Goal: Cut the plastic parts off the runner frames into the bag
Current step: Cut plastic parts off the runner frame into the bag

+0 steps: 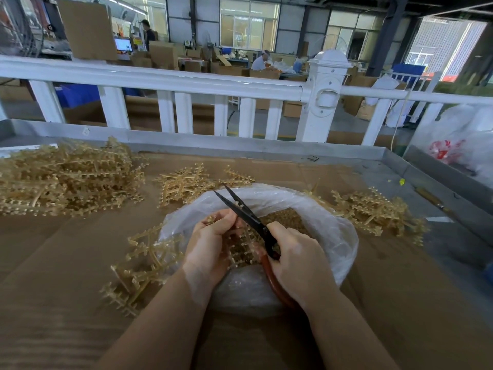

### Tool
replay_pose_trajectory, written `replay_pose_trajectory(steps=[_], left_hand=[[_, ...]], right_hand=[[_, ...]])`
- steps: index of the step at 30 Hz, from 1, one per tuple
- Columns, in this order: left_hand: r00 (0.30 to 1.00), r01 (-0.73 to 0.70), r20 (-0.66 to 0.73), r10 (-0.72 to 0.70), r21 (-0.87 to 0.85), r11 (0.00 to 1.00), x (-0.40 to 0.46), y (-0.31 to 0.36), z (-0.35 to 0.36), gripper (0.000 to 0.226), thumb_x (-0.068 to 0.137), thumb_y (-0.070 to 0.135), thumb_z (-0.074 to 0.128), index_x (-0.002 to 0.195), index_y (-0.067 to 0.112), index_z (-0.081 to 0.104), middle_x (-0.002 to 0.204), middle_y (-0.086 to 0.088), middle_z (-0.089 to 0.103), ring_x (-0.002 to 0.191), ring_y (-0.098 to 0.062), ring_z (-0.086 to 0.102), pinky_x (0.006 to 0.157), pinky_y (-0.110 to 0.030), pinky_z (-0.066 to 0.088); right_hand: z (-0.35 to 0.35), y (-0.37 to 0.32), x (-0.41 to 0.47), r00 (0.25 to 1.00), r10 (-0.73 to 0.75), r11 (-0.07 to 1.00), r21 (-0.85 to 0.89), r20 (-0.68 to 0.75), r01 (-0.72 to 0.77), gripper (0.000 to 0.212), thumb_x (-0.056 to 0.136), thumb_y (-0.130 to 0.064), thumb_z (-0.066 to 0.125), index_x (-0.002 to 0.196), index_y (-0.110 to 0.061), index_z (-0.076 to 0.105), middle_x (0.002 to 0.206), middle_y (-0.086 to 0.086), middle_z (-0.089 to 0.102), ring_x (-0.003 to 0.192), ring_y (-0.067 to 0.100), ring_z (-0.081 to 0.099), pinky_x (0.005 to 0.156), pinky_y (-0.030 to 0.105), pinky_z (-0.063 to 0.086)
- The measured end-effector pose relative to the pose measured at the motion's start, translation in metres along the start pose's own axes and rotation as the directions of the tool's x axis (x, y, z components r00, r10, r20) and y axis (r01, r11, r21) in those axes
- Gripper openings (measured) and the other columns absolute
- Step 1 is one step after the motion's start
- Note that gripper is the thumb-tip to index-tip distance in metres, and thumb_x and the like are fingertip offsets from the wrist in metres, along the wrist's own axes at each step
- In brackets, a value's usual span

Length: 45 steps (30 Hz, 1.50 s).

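A tan runner frame (240, 247) sits over the mouth of the clear bag (333, 236), which lies on the cardboard-covered tabletop (66, 263) and already has many cut parts inside. The left hand (210, 244) curls around the frame's top edge, and the right hand (298, 257) grips the scissors (248, 217) with the blades open and pointing away. This looks like the cutting step, so next the blades must close on a small part so it drops into the bag.
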State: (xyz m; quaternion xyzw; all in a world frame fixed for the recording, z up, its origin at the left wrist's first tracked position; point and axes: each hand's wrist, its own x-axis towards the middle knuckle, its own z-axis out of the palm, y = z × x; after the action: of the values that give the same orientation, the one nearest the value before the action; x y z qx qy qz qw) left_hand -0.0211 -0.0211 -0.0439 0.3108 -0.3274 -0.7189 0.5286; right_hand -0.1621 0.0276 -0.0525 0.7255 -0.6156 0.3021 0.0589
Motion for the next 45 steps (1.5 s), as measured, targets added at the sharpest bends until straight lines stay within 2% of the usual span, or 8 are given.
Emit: replay_pose_trajectory(steps=[6, 9, 14, 19, 27, 37, 41, 45], left_hand=[[1.0, -0.004, 0.012, 0.004, -0.003, 1.0, 0.0, 0.0, -0.001, 0.012, 0.088, 0.01, 0.054, 0.079, 0.007, 0.062, 0.071, -0.01, 0.067, 0.065, -0.023, 0.067, 0.061, -0.035, 0.055], [1.0, -0.001, 0.01, 0.001, -0.004, 1.0, 0.001, 0.0, -0.001, 0.013, 0.089, 0.01, 0.053, 0.079, 0.007, 0.061, 0.072, -0.011, 0.066, 0.065, -0.023, 0.067, 0.058, -0.034, 0.056], [1.0, 0.011, 0.001, -0.011, -0.003, 1.0, 0.0, -0.001, 0.0, 0.009, 0.089, 0.006, 0.053, 0.084, 0.005, 0.061, 0.071, -0.01, 0.069, 0.063, -0.022, 0.069, 0.052, -0.032, 0.055], [1.0, 0.025, -0.005, -0.025, -0.007, 1.0, 0.001, -0.002, -0.002, 0.008, 0.088, 0.006, 0.054, 0.092, 0.003, 0.06, 0.073, -0.011, 0.069, 0.063, -0.022, 0.068, 0.051, -0.032, 0.054], [0.999, 0.017, 0.03, -0.018, 0.006, 1.0, 0.001, -0.002, -0.003, 0.025, 0.07, 0.015, 0.063, 0.091, 0.003, 0.063, 0.073, -0.011, 0.069, 0.065, -0.023, 0.069, 0.053, -0.033, 0.055], [0.999, -0.032, -0.035, 0.032, -0.013, 0.999, -0.001, -0.003, 0.001, 0.01, 0.087, 0.009, 0.058, 0.082, 0.006, 0.066, 0.071, -0.011, 0.069, 0.063, -0.023, 0.069, 0.053, -0.033, 0.056], [0.986, -0.112, -0.12, 0.114, 0.024, 0.993, 0.001, -0.007, 0.003, 0.008, 0.087, 0.011, 0.062, 0.079, 0.011, 0.065, 0.059, -0.002, 0.06, 0.051, -0.013, 0.057, 0.057, -0.03, 0.053], [0.962, -0.194, -0.16, 0.222, 0.174, 0.965, 0.005, -0.011, 0.004, 0.02, 0.087, 0.011, 0.064, 0.07, 0.02, 0.071, 0.052, 0.004, 0.057, 0.047, -0.007, 0.053, 0.048, -0.018, 0.047]], right_hand=[[-0.001, -0.001, -0.001, 1.0, 0.004, 1.0, 0.019, 0.004, -0.004, 0.017, 0.088, -0.034, 0.065, 0.095, -0.02, 0.06, 0.07, -0.007, 0.059, 0.06, 0.004, 0.046, 0.056, 0.003, 0.023], [-0.001, -0.001, -0.002, 1.0, 0.006, 0.999, 0.033, -0.02, -0.006, 0.018, 0.086, -0.033, 0.066, 0.096, -0.02, 0.06, 0.074, -0.007, 0.06, 0.065, 0.006, 0.051, 0.061, 0.01, 0.035], [-0.003, -0.005, -0.001, 0.999, 0.036, 0.994, 0.102, -0.021, -0.033, 0.045, 0.086, -0.049, 0.041, 0.109, -0.016, 0.062, 0.088, 0.0, 0.063, 0.084, 0.015, 0.058, 0.077, 0.024, 0.048], [-0.005, -0.007, 0.0, 0.999, 0.045, 0.993, 0.105, -0.003, -0.044, 0.058, 0.084, -0.055, 0.031, 0.11, -0.014, 0.063, 0.091, 0.003, 0.065, 0.085, 0.018, 0.061, 0.078, 0.031, 0.052], [-0.007, -0.006, 0.0, 1.0, 0.02, 0.997, 0.075, -0.005, -0.02, 0.027, 0.089, -0.04, 0.054, 0.1, -0.018, 0.063, 0.079, -0.003, 0.064, 0.07, 0.01, 0.058, 0.066, 0.016, 0.042], [-0.005, -0.001, 0.0, 0.999, -0.002, 0.999, 0.051, -0.036, 0.004, 0.017, 0.088, -0.032, 0.062, 0.096, -0.018, 0.064, 0.076, -0.005, 0.065, 0.066, 0.007, 0.056, 0.063, 0.009, 0.034], [-0.005, 0.001, -0.001, 0.991, 0.063, 0.991, 0.126, -0.116, -0.049, 0.016, 0.086, -0.031, 0.066, 0.097, -0.019, 0.064, 0.075, -0.009, 0.064, 0.067, 0.002, 0.055, 0.063, 0.006, 0.036], [-0.007, 0.002, 0.002, 0.963, 0.153, 0.956, 0.279, -0.222, -0.088, 0.009, 0.089, -0.028, 0.064, 0.086, -0.025, 0.057, 0.065, -0.016, 0.053, 0.061, -0.001, 0.052, 0.059, 0.007, 0.038]])
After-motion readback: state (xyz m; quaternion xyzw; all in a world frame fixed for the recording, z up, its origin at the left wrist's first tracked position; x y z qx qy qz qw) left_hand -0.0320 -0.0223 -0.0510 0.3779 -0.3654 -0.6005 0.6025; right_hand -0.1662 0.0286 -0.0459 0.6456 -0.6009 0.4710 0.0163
